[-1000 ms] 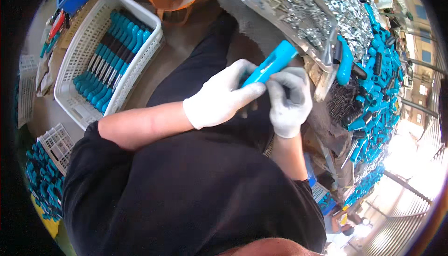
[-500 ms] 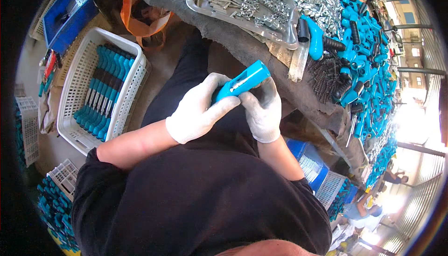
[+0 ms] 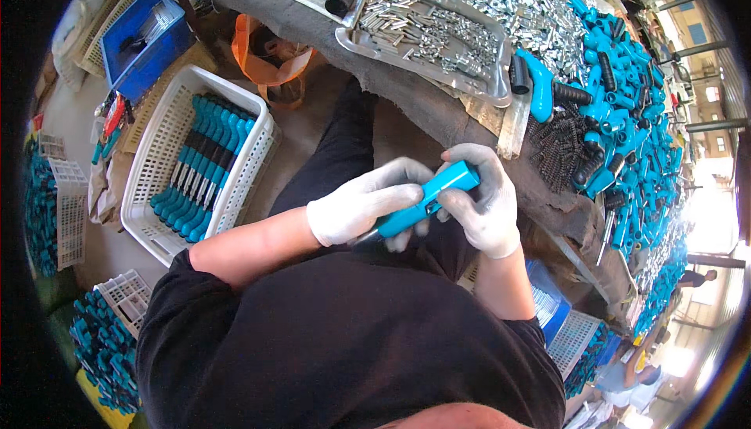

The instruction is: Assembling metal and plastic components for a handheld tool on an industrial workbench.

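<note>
Both hands wear white gloves and meet over my lap, below the bench edge. My left hand (image 3: 364, 206) wraps around the lower part of a blue tool handle (image 3: 426, 198), with a metal shaft end poking out below the palm. My right hand (image 3: 481, 198) pinches the handle's upper end with its fingertips. The handle lies slanted, its top toward the upper right.
A metal tray (image 3: 426, 34) of small silver parts sits on the dark bench, with a heap of blue handles (image 3: 626, 108) and black springs to its right. A white basket (image 3: 168, 155) of finished blue-handled tools stands on the floor at left, beside a blue crate (image 3: 145, 42).
The view has swung, so hands and handle sit lower in the picture. Both hands kept their hold; the handle's angle changed slightly.
</note>
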The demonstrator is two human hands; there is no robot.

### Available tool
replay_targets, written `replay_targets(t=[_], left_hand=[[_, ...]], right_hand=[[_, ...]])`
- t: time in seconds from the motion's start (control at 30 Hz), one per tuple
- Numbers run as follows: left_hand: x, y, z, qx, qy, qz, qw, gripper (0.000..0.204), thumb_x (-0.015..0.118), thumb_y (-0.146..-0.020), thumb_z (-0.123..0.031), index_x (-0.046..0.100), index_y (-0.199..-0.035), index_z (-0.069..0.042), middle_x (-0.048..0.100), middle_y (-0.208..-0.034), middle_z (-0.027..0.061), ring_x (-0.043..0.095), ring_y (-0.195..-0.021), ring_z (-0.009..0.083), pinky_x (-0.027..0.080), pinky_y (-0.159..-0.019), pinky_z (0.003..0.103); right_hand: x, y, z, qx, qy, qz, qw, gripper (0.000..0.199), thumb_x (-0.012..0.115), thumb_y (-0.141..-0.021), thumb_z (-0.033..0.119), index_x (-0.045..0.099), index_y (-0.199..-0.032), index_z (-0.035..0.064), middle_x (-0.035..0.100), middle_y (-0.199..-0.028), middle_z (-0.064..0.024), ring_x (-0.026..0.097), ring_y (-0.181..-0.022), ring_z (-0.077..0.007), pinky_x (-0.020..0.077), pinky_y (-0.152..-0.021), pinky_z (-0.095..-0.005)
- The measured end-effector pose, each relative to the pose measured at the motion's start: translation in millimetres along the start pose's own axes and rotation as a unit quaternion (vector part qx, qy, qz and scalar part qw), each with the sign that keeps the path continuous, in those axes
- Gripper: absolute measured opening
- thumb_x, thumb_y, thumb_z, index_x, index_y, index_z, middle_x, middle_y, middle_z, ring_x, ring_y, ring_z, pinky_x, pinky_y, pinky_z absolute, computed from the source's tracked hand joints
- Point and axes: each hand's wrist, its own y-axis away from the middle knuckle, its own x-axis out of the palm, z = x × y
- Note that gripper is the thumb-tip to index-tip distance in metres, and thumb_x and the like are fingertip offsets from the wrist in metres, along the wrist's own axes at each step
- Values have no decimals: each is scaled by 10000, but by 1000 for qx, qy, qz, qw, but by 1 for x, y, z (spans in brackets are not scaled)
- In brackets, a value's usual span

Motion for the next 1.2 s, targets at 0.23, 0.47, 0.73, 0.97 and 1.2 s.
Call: replay_targets(t=[0.23,0.47,0.73,0.97,1.2], left_hand=[[-19,-5,18,110,-246,-140,953,460,567,-932,-256,470,-1313,-18,614,-1056,126,621,-927,181,490,-837,309],[-35,-9,7,70,-185,-148,969,519,576,-915,-238,422,-1351,-4,572,-952,62,576,-758,113,494,-677,267],[-50,-5,4,56,-147,-159,975,488,558,-934,-206,415,-1344,17,568,-997,63,572,-768,113,504,-667,269],[-57,-5,1,70,-96,-146,982,482,562,-931,-212,428,-1329,25,562,-970,57,574,-769,115,503,-662,273],[-51,3,-5,53,-90,-144,984,482,555,-937,-261,442,-1307,27,560,-904,61,565,-750,111,488,-642,267]], right_hand=[[14,-41,11,-9,381,-128,916,354,790,-757,237,590,-964,29,600,-697,-86,598,-636,-151,499,-628,-286],[-39,-125,35,-107,551,-148,815,122,660,-822,187,709,-878,90,637,-858,-115,625,-809,-286,493,-756,-352],[-53,-174,24,-13,713,-19,701,146,637,-783,177,726,-881,114,621,-930,-130,632,-856,-310,501,-777,-396],[-54,-187,25,-12,746,22,665,150,612,-780,172,700,-867,88,609,-934,-160,606,-920,-333,479,-839,-420],[-54,-184,22,-15,725,-39,688,170,651,-745,239,675,-808,84,623,-928,-152,615,-913,-318,490,-827,-406]])
